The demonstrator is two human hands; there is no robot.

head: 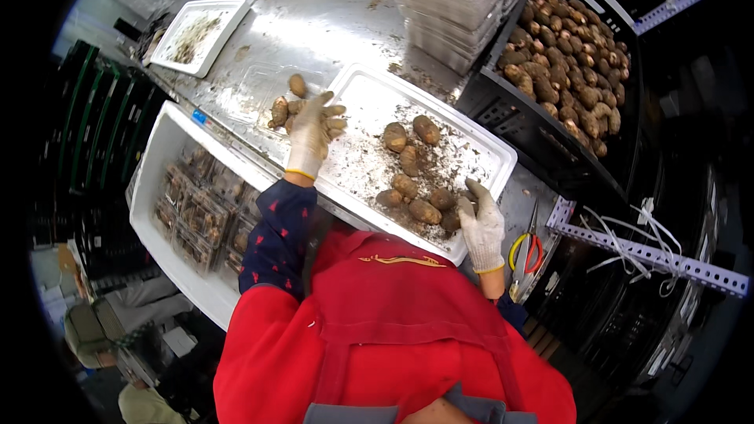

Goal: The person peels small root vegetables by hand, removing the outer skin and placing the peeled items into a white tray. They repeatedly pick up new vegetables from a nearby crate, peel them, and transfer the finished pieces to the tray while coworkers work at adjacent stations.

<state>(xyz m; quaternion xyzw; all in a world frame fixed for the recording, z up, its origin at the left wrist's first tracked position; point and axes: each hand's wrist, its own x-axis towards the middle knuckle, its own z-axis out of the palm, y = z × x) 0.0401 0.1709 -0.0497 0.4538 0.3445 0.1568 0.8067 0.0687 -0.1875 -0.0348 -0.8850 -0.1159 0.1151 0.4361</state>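
Several taro corms (pixel 423 211) lie on a white plastic tray (pixel 406 83) strewn with soil crumbs. My left hand (pixel 312 129), in a soiled white glove, reaches over the tray's left edge with its fingers spread, beside a few corms (pixel 280 111) in a clear plastic container (pixel 253 87). Its palm side is hidden, so whether it holds anything is unclear. At the tray's lower right, my gloved right hand (pixel 484 224) touches or grips a corm (pixel 451 221) near its thumb; the fingers partly cover what is there.
A black crate (pixel 542 129) full of corms stands at the right, beside stacked clear containers (pixel 459 6). Scissors (pixel 526 256) lie near my right hand. A foam box (pixel 177 282) with filled packs is at the left. Another white tray (pixel 227 41) holds debris. A person (pixel 94 330) is at lower left.
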